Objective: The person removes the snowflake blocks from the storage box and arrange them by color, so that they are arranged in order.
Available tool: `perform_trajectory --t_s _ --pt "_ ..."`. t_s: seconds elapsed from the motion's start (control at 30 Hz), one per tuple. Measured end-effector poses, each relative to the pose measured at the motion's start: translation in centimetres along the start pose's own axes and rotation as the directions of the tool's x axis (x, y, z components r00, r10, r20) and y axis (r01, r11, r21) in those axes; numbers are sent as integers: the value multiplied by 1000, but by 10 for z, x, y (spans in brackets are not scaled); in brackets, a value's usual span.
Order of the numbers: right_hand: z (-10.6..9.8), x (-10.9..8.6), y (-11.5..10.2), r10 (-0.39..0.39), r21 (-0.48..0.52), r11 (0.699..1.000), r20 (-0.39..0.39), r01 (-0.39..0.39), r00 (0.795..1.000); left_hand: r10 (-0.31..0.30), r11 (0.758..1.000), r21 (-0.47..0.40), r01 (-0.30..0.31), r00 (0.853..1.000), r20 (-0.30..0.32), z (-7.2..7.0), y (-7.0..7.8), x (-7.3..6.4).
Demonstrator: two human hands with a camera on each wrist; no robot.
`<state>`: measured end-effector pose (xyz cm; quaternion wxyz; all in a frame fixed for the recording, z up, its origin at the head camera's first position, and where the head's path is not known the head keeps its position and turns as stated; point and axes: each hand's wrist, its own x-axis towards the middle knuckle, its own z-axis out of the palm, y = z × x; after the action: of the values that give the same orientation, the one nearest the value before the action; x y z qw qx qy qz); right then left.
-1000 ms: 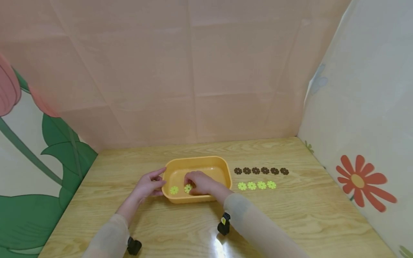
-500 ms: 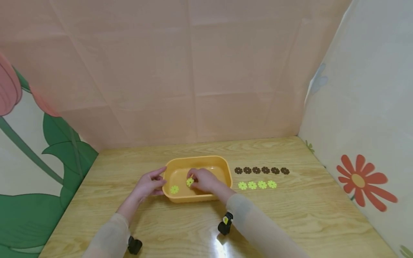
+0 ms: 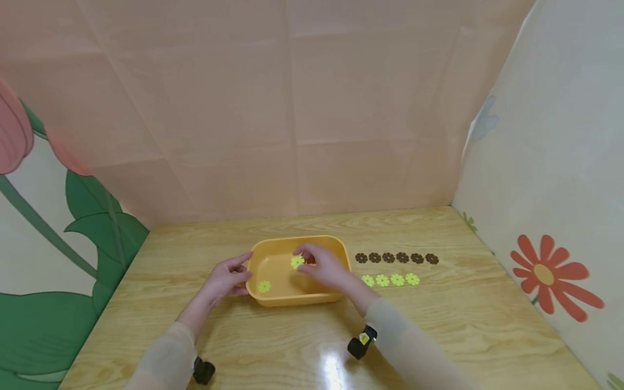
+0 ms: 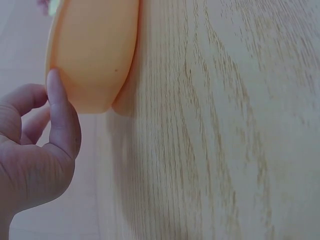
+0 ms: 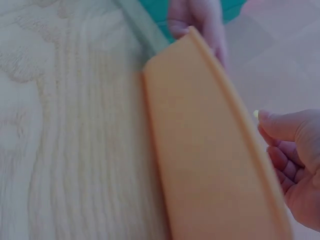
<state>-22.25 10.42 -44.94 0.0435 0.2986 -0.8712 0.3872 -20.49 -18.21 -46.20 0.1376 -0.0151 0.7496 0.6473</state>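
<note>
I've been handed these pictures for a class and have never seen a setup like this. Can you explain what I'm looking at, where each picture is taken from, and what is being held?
No machine here: a person works with two bare hands and wears three cameras. The wide picture comes from the head, looking down at a wooden table. The two close-ups come from the wrists, so they show mostly the side of things.

On the table stands an orange tub. The left hand rests against its left end; the left wrist view shows the thumb touching the rim. The right hand is raised over the tub with a yellow-green flower disc pinched in its grip. Another disc lies inside the tub.

Right of the tub lie two rows: six brown discs behind, four yellow-green discs in front. The small black items at the forearms look like the wrist cameras.
</note>
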Motion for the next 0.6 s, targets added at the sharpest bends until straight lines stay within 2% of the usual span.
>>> perform_trajectory --t_s 0.1,0.27,0.6 --pt "-15 -10 2 -4 29 1000 -54 6 999 -1 1000 -9 1 1000 2 1 0 1" --pt "-38 -27 11 5 3 1000 -136 -5 991 -8 1000 -9 8 1000 -1 0 1 -1" --pt "-77 -66 50 117 -7 993 -227 -122 967 -13 1000 -7 13 1000 2 0 0 1"
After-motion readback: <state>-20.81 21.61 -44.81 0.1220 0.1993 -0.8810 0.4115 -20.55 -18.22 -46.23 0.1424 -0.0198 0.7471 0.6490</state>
